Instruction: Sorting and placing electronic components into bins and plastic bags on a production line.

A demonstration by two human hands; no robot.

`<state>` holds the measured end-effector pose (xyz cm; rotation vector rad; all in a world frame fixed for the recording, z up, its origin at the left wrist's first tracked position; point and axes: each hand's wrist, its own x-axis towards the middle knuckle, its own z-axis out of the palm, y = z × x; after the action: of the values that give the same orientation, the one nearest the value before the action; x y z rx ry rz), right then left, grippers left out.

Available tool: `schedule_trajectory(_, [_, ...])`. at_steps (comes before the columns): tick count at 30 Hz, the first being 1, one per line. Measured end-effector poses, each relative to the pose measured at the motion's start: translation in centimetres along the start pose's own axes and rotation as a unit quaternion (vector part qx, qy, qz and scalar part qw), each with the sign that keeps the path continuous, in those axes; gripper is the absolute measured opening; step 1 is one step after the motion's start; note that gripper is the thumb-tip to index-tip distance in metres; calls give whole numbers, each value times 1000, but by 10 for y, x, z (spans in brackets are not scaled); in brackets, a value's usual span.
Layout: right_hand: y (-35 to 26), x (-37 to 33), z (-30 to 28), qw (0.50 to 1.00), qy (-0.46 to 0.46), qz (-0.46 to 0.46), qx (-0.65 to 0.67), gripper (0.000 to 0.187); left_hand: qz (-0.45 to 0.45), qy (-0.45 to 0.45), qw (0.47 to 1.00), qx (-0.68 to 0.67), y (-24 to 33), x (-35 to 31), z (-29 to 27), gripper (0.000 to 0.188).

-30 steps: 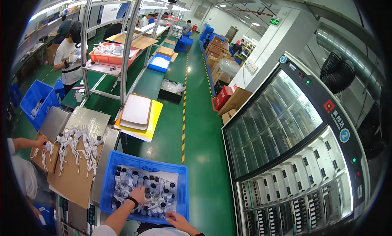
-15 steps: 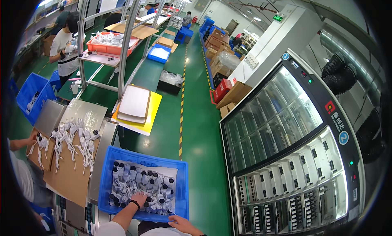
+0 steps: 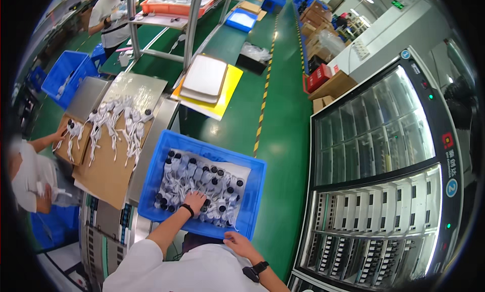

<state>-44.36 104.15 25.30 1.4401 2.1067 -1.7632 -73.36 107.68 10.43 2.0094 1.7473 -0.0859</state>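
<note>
Dozens of white corded devices (image 3: 203,176) lie around and under the left hand (image 3: 195,201) in the blue tote (image 3: 216,151); it's spread, any grasp hidden from me. The right hand (image 3: 239,242), slack and empty, has drawn back to the rim, apparently leaving the handling one-handed.

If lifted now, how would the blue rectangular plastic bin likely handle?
The blue rectangular plastic bin would probably feel stiff, as its walls stand upright, and fairly heavy, with many white corded devices inside; these might shift, being loosely jumbled.
</note>
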Motion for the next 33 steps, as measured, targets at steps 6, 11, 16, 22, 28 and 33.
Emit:
schedule_trajectory(6, [3,5,-1,1000,-14,-16,0,42,-6,36,997,-72,26,9,-2,70])
schedule_trajectory(11, [-2,0,-11,1000,-15,-9,-5,39,-33,-13,996,-87,65,13,-7,72])
schedule_trajectory(16, [10,-2,-18,1000,-19,-13,12,39,42,-5,999,-24,67,8,13,72])
schedule_trajectory(22, [15,1,-21,999,-22,-5,26,39,-71,53,991,-101,31,9,-40,77])
schedule_trajectory(28, [26,0,-27,999,-31,-6,35,38,-82,160,984,4,1,6,-67,63])
schedule_trajectory(33, [41,-5,-34,999,-15,2,43,38,-95,86,991,41,-9,22,-25,57])
